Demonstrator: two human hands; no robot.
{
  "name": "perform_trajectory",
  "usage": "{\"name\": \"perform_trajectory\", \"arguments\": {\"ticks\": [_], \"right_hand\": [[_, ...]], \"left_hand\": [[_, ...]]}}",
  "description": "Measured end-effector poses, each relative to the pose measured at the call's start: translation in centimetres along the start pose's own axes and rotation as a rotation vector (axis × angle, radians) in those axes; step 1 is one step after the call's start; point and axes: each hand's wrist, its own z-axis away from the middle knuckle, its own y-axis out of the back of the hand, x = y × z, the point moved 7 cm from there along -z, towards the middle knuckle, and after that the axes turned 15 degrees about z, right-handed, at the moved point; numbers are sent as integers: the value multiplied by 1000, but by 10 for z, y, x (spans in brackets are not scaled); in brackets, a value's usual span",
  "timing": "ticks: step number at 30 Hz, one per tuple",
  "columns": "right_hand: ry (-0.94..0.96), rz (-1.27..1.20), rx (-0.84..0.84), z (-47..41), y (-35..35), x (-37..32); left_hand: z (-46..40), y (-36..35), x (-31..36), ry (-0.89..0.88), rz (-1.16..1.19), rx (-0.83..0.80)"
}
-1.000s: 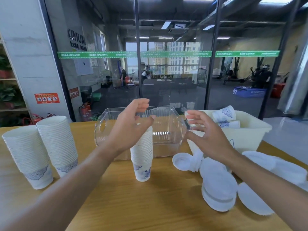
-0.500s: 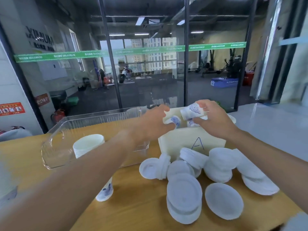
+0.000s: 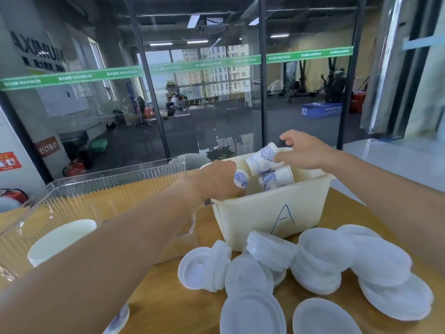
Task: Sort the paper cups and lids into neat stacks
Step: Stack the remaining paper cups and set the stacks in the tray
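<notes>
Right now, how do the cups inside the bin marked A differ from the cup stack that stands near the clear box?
The cups in the bin lie tipped on their sides, loose; the cup stack stands upright, rim up. The left hand and the right hand each grip a bin cup; no hand touches the stack. The bin cups sit in the cream bin; the stack stands on the table. Both are white with blue prints.

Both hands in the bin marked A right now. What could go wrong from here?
1. The left forearm crosses right over the white paper cup stack; pulling back could knock it over.
2. The right hand pinches one blue-patterned paper cup lying on others in the cream plastic bin; neighbours may tumble out.
3. The loose white plastic lids lean in uneven heaps by the bin; a nudge may scatter them.
</notes>
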Motion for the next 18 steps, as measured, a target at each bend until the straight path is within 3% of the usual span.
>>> {"name": "perform_trajectory", "arguments": {"ticks": [7,13,18], "right_hand": [[143,99,-107,-22,-19,-8],[161,140,-69,-27,-31,-7],[142,151,5,-22,-30,-6]], "left_hand": [[-17,-15,-2,29,-107,-87],[-19,-20,-6,3,-187,-119],[-19,-15,-8,-20,-82,-84]]}}
